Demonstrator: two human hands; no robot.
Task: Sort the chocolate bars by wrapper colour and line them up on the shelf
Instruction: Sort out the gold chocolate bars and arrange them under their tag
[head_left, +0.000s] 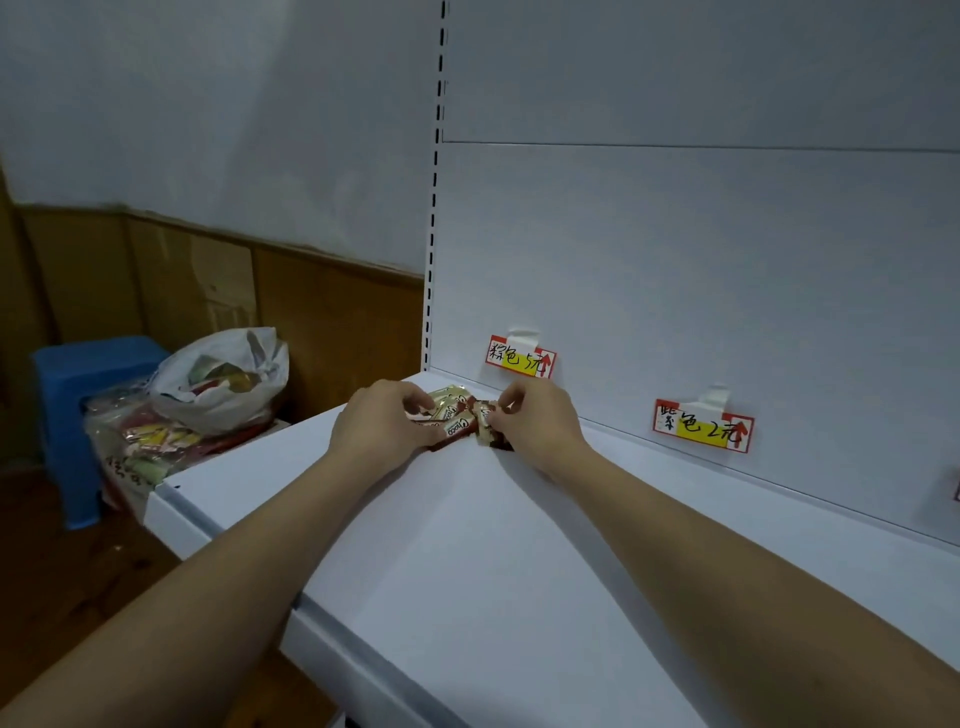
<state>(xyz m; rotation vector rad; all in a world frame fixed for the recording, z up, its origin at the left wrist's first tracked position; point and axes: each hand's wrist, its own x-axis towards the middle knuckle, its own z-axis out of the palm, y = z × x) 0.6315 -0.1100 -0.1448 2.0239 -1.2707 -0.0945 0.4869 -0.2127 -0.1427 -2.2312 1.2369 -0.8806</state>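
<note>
A small bunch of brown and cream chocolate bars (457, 418) lies at the back left of the white shelf (509, 545), just under a handwritten label for brown (521, 357). My left hand (382, 423) grips the bars from the left, fingers curled over them. From the right, my right hand (535, 421) pinches the end of one bar in the same bunch. Both hands cover part of the bars. A second label, for purple (702, 425), is taped to the back panel further right.
Left of the shelf, a white plastic bag (223, 379) and a clear bag of mixed wrapped bars (140, 441) sit by a blue stool (78, 395). Wooden wall panelling runs behind them. A slotted upright (434, 234) marks the shelf's left end.
</note>
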